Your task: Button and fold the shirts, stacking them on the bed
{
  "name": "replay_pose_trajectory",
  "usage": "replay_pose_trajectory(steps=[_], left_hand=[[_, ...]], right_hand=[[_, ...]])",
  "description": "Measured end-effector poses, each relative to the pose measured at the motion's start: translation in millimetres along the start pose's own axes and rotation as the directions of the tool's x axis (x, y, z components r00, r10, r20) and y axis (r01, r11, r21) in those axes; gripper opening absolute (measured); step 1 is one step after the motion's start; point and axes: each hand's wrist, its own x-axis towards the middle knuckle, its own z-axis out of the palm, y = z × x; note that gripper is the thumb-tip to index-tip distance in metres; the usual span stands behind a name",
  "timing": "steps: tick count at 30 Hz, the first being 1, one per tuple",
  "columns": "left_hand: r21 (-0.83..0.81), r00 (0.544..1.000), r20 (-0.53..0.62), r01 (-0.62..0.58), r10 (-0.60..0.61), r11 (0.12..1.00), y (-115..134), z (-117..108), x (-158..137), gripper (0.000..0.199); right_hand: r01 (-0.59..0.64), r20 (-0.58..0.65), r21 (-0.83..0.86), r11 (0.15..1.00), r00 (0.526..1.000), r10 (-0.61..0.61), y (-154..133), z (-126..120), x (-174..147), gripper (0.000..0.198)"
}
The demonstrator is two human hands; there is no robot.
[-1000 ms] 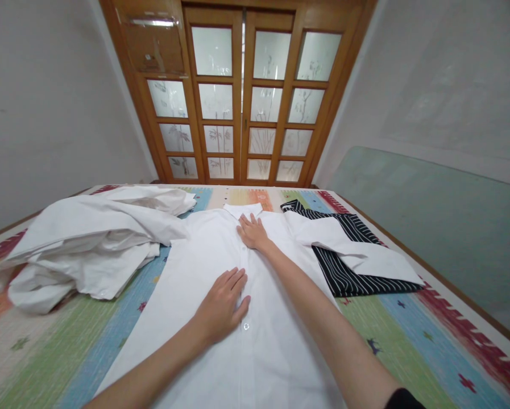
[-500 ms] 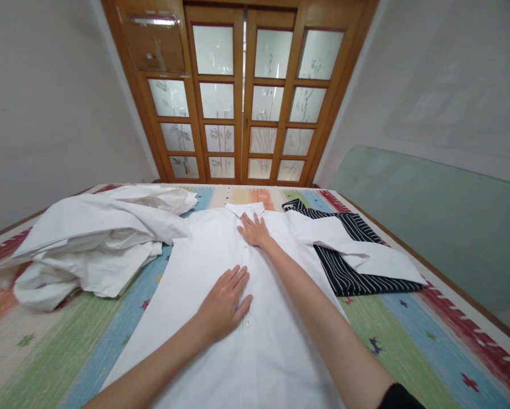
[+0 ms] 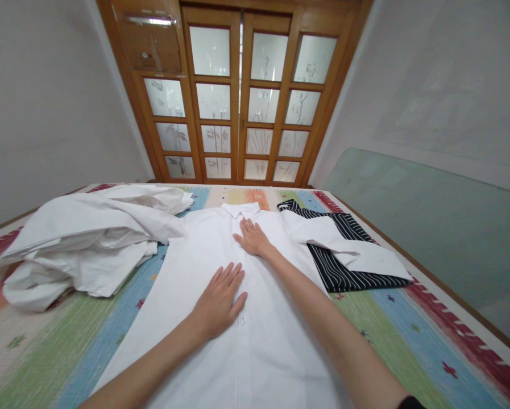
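A white button-up shirt (image 3: 276, 329) lies spread out front side up, its collar (image 3: 240, 210) pointing away from me. My left hand (image 3: 219, 301) rests flat on the shirt's front, left of the button line, fingers stretched out. Higher up, just below the collar, my right hand (image 3: 253, 237) lies palm down with its fingers apart. Neither hand grips the cloth. The shirt's right-hand sleeve (image 3: 344, 244) stretches out over a folded black-and-white striped garment (image 3: 335, 272). On the other side, the left-hand sleeve runs into a heap of white cloth (image 3: 88, 244).
Beneath the clothes is a colourful striped cover (image 3: 408, 341) with small figures. A pale green panel (image 3: 425, 204) stands along the right edge by the wall. Wooden doors (image 3: 240, 96) with frosted panes close off the far end.
My right hand has slid slightly down from the collar. My left hand stays nearly in place on the shirt, and the whole view has shifted a little.
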Motion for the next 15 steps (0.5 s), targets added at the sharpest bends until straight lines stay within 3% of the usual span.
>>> replay_pose_trajectory(steps=[9,12,15], left_hand=[[0.027,0.986,-0.033,0.163,-0.162,0.986,-5,6,-1,0.057],[-0.056,0.965,-0.072,0.248,-0.251,0.967,-18,2,13,0.047],[-0.148,0.948,-0.116,0.279,-0.297,0.949,-39,5,41,0.043]], right_hand=[[0.032,-0.011,0.018,0.999,0.999,-0.032,-5,0,-26,0.085],[0.036,-0.007,0.054,0.998,0.999,-0.036,-5,0,-32,0.074],[-0.037,-0.043,0.090,0.995,0.998,0.041,-5,-1,-34,0.064]])
